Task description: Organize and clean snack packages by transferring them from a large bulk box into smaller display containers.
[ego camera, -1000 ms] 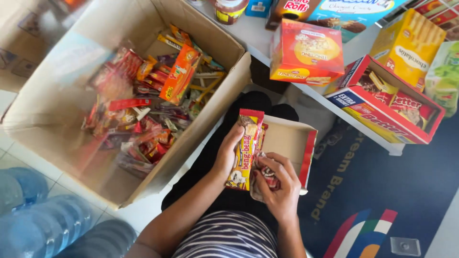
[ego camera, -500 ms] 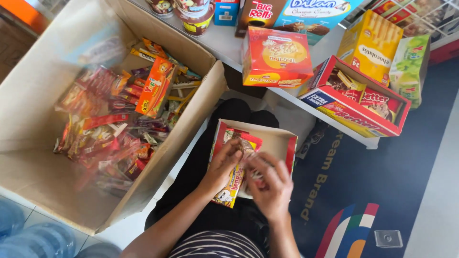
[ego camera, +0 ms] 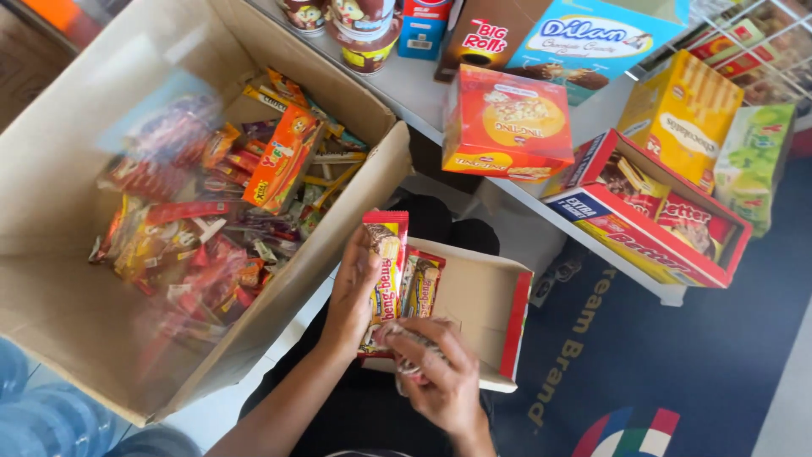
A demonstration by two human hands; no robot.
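Observation:
My left hand (ego camera: 351, 296) grips a red and yellow wrapped snack bar (ego camera: 385, 267), held upright at the near end of a small open display box (ego camera: 482, 309) on my lap. A second bar of the same kind (ego camera: 421, 283) stands inside the box beside it. My right hand (ego camera: 431, 372) is closed around the lower ends of the bars, at the box's near edge. The box has a plain cardboard inside and a red rim.
A large open cardboard carton (ego camera: 76, 169) full of mixed snack packets (ego camera: 211, 211) stands to the left. A white shelf (ego camera: 524, 203) ahead carries boxed snacks, among them a red and yellow box (ego camera: 507, 127), an open red display box (ego camera: 651, 207) and jars. Blue floor mat at right.
The view has swung so the carton and shelf sit lower left. My left hand has lifted the bar back upright in the small box, and a second bar now stands beside it.

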